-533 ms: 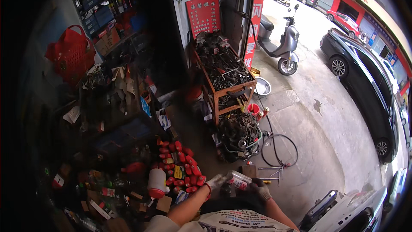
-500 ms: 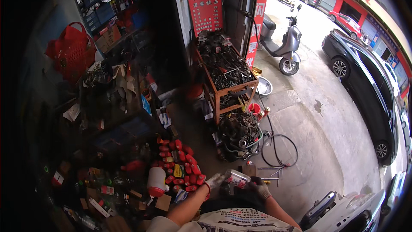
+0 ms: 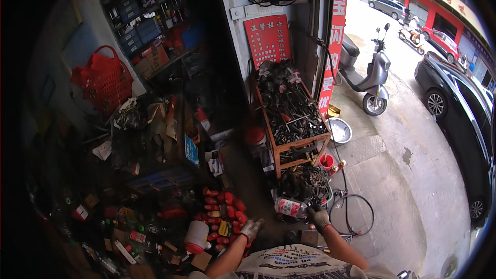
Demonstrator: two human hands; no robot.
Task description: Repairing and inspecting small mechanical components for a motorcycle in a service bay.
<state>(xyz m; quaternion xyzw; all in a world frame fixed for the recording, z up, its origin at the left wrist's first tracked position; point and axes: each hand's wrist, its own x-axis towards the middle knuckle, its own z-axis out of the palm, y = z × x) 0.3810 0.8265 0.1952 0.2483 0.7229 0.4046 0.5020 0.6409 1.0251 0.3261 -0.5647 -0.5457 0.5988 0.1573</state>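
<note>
our right hand (image 3: pixel 318 216) clasping a clear plastic bottle (image 3: pixel 290 207) by its end, now held out before heaped metal parts (image 3: pixel 306 182), our left hand (image 3: pixel 250 230) loosely spread, now farther from it, near red bottles (image 3: pixel 239 204)

Right hand (image 3: pixel 319 216): gloved, gripping one end of a clear plastic bottle (image 3: pixel 290 207), which lies nearly level
Left hand (image 3: pixel 251 229): gloved, fingers extended, just beside the clustered red bottles (image 3: pixel 212 200)
White canister (image 3: pixel 197 233): red-ended, tilted, beside those bottles
Wooden-framed cart (image 3: pixel 302 144): heaped with hand tools
Black hose (image 3: pixel 372 207): looped on the concrete
Motor scooter (image 3: pixel 368 78): grey, parked outside near a black car (image 3: pixel 478 142)
</note>
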